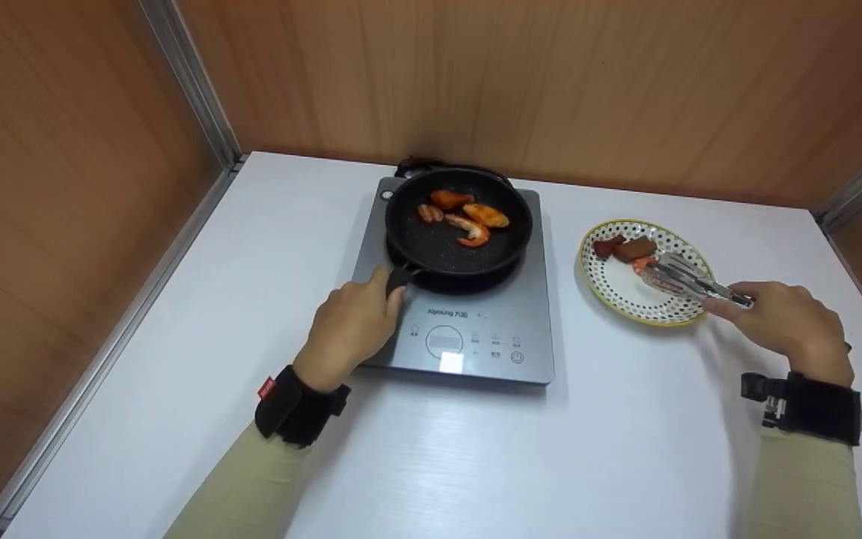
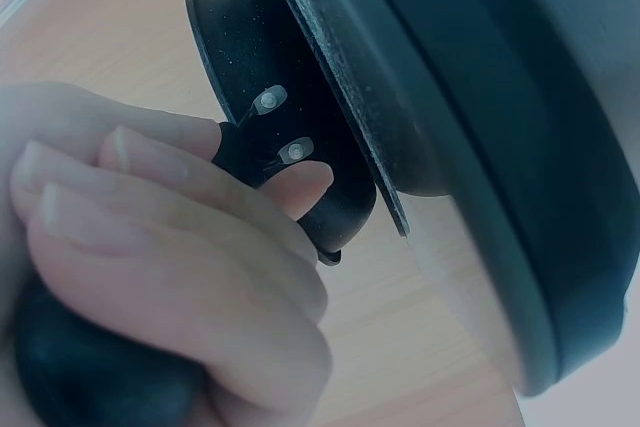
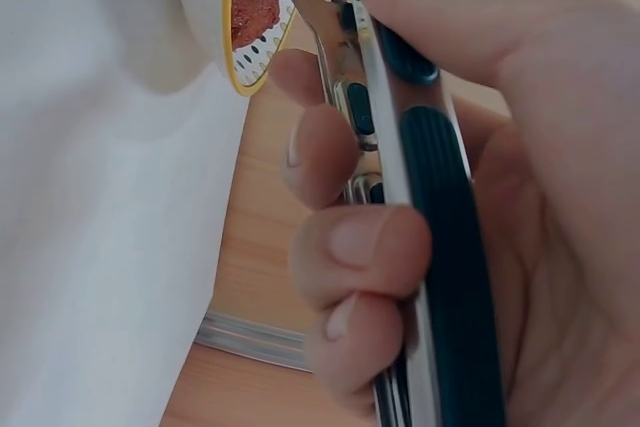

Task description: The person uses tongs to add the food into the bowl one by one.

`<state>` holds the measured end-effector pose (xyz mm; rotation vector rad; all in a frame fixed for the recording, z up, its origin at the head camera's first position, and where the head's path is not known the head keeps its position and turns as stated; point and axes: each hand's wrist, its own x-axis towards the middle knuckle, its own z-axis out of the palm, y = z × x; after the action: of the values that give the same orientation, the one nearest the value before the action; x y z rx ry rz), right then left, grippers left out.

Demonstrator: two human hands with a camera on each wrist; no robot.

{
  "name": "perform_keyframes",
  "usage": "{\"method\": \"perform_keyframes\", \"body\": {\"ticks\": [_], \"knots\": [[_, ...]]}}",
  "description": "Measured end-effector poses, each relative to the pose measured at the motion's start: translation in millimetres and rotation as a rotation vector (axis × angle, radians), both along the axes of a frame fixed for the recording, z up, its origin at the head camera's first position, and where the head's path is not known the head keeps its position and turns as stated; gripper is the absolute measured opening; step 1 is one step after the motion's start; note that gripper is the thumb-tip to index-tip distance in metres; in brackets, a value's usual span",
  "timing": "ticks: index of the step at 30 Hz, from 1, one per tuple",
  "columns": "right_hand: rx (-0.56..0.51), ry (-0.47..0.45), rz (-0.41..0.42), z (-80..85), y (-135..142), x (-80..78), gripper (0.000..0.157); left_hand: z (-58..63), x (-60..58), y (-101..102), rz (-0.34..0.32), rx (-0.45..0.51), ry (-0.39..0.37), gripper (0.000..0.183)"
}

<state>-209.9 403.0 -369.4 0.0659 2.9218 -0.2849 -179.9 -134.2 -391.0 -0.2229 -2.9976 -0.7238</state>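
My left hand [image 1: 349, 329] grips the black handle [image 1: 399, 279] of a frying pan [image 1: 427, 251] that sits on an induction cooker [image 1: 476, 359]. In the pan are a drumstick [image 1: 451, 199], a yellow-orange piece [image 1: 486, 216], a shrimp [image 1: 476, 234] and a small scored sausage piece [image 1: 429, 213]. With my right hand [image 1: 790, 322] I hold metal tongs [image 3: 445, 247] with dark green grips. Their heads reach over a dotted plate [image 1: 614, 292] with a yellow rim. A dark red piece [image 1: 607, 247], a brown piece [image 1: 634, 249] and an orange-red piece [image 1: 641, 264] lie there, the last beside the tong tips.
The cooker and plate stand on a white table [image 1: 461, 457], the plate to the cooker's right. A wooden panel [image 1: 536, 90] rises behind them, close to the pan's far side. Another panel [image 1: 64, 224] with a metal edge strip borders the left.
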Motion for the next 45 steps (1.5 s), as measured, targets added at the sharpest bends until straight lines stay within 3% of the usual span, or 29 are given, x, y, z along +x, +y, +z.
{"method": "perform_keyframes", "body": {"ticks": [14,45], "knots": [[0.011,0.089,-0.013,-10.0,-10.3,-3.1,0.086,0.8,-0.3,1.9,-0.001,-0.007,0.006,0.035],[0.032,0.074,-0.021,-7.5,-5.1,0.1,0.077,0.5,0.1,0.7,0.002,-0.005,-0.004,0.038]]}}
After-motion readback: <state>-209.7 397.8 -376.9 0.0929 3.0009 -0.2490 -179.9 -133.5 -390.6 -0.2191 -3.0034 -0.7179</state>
